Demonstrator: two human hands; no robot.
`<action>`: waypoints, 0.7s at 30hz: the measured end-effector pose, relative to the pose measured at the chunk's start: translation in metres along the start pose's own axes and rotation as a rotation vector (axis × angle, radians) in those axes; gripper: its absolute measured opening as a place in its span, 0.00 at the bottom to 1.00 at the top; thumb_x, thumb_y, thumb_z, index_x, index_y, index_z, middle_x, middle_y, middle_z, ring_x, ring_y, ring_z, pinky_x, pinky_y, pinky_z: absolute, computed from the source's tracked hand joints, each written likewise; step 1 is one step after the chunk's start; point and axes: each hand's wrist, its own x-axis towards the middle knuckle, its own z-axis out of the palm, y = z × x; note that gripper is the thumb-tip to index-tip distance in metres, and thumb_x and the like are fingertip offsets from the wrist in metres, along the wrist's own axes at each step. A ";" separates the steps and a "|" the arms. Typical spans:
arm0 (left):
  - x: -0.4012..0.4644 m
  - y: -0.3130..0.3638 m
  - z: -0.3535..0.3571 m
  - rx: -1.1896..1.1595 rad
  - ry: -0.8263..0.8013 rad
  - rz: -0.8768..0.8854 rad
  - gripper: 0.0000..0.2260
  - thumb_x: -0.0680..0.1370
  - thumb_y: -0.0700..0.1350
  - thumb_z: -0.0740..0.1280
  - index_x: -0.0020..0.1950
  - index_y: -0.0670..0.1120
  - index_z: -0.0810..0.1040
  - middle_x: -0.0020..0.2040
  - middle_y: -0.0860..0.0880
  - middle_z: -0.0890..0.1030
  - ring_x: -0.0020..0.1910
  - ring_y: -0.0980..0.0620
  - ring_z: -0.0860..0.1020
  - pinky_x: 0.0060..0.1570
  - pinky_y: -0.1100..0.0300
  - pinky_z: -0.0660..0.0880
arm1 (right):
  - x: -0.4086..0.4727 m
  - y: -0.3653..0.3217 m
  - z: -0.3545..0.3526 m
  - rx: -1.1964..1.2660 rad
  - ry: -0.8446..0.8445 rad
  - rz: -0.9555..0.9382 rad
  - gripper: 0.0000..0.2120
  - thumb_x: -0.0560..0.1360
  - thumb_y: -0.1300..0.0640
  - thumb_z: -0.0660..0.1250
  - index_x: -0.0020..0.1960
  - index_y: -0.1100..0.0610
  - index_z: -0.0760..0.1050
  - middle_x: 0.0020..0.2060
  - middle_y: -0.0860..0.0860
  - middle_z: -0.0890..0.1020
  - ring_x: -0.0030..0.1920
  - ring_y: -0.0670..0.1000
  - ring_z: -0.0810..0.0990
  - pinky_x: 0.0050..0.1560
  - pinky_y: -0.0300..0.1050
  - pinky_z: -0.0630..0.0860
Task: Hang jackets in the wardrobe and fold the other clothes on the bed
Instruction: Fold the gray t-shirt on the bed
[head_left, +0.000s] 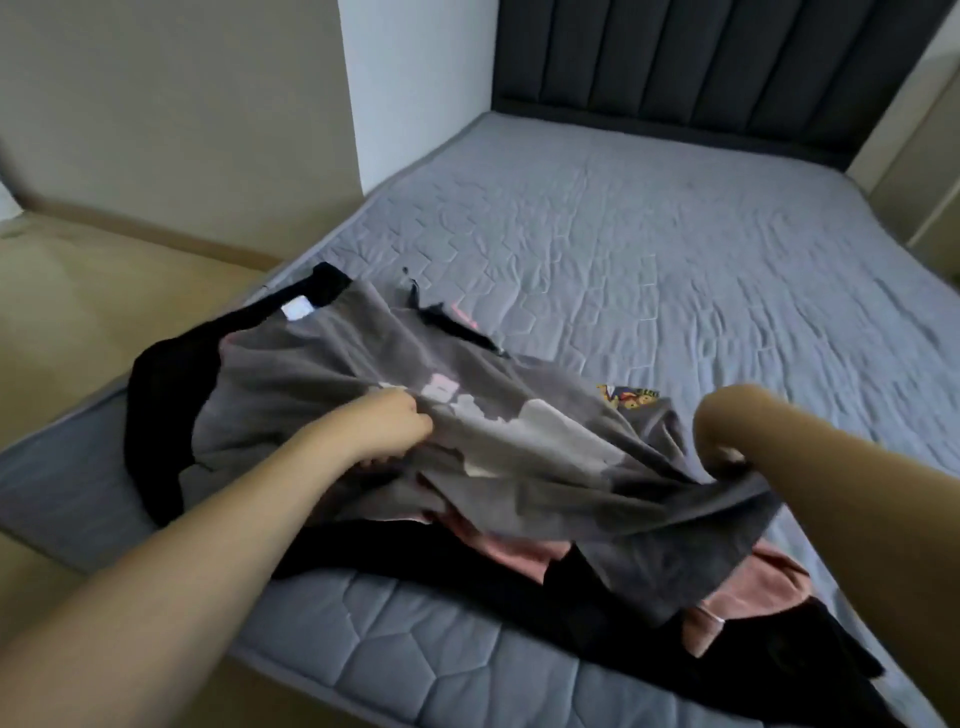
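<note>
A grey T-shirt (322, 374) with a pale print lies spread over a pile of clothes at the near corner of the bed (649, 218). My left hand (395, 431) grips a fold of the grey shirt near its middle. My right hand (727, 436) is bent at the wrist and holds the shirt's right edge, its fingers mostly hidden under the cloth. Beneath the shirt lie black garments (161, 405) and a pink garment (769, 582).
The grey quilted mattress stretches bare toward a dark padded headboard (701, 57). A wooden floor (78, 291) and beige wall (171, 98) lie to the left. A small colourful print (631, 397) shows on a garment behind the grey shirt.
</note>
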 end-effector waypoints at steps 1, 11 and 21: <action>0.005 -0.015 -0.003 0.078 0.088 -0.081 0.11 0.74 0.52 0.61 0.45 0.48 0.79 0.46 0.44 0.83 0.42 0.45 0.80 0.39 0.59 0.75 | -0.004 -0.005 -0.002 -0.104 -0.039 -0.005 0.19 0.76 0.58 0.66 0.66 0.58 0.74 0.65 0.52 0.76 0.61 0.49 0.76 0.59 0.42 0.72; 0.049 -0.113 -0.019 0.006 0.472 -0.424 0.38 0.76 0.68 0.55 0.77 0.45 0.55 0.77 0.40 0.56 0.75 0.39 0.53 0.71 0.43 0.55 | 0.052 -0.231 -0.037 0.500 0.300 -0.617 0.25 0.76 0.50 0.63 0.71 0.56 0.65 0.68 0.58 0.70 0.66 0.58 0.70 0.58 0.47 0.68; 0.103 -0.178 0.009 0.077 0.749 -0.418 0.37 0.71 0.63 0.65 0.69 0.38 0.66 0.69 0.36 0.67 0.64 0.35 0.66 0.64 0.42 0.64 | 0.095 -0.336 -0.090 0.299 0.618 -0.818 0.40 0.76 0.50 0.63 0.79 0.51 0.41 0.78 0.52 0.48 0.78 0.53 0.47 0.76 0.54 0.46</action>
